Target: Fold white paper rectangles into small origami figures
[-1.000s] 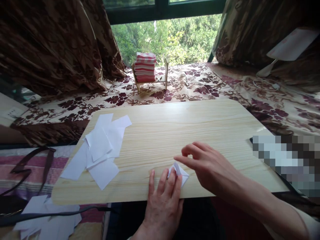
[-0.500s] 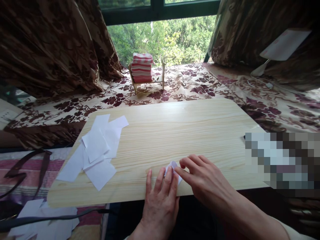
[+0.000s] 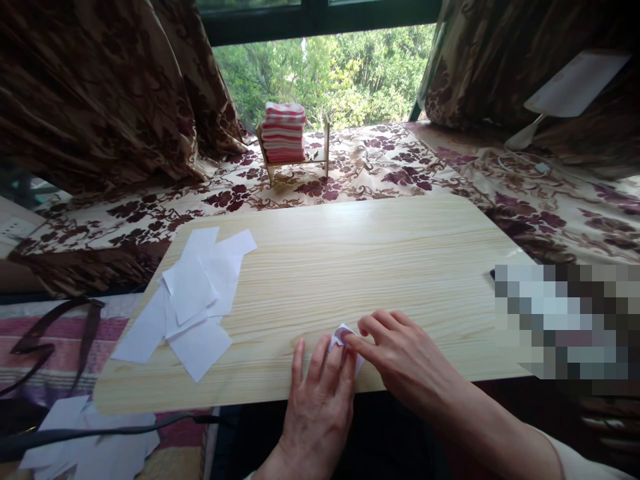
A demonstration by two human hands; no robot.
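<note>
A small piece of white paper (image 3: 340, 334), its far edge bent up, lies near the front edge of the table. My left hand (image 3: 317, 393) rests on it palm down, fingers stretched out and slightly spread, pressing it against the tabletop; its thumb is hidden. From the right, my right hand (image 3: 400, 347) reaches over with curled fingers, its index fingertip on the raised fold of the paper. Most of the sheet is covered by my fingers, so its full shape does not show.
Loose white sheets (image 3: 193, 293) overlap on the left of the wooden table (image 3: 360, 260). More paper (image 3: 90, 440) lies lower left beside a dark strap (image 3: 85, 333). Behind stand a small rack (image 3: 326, 150) with folded striped cloths (image 3: 285, 133) and a white lamp (image 3: 575, 83). A blurred patch hides the right edge.
The paper's far edge is folded down more toward me, and my right index finger has moved slightly left onto it. My left hand stays nearly in place.
</note>
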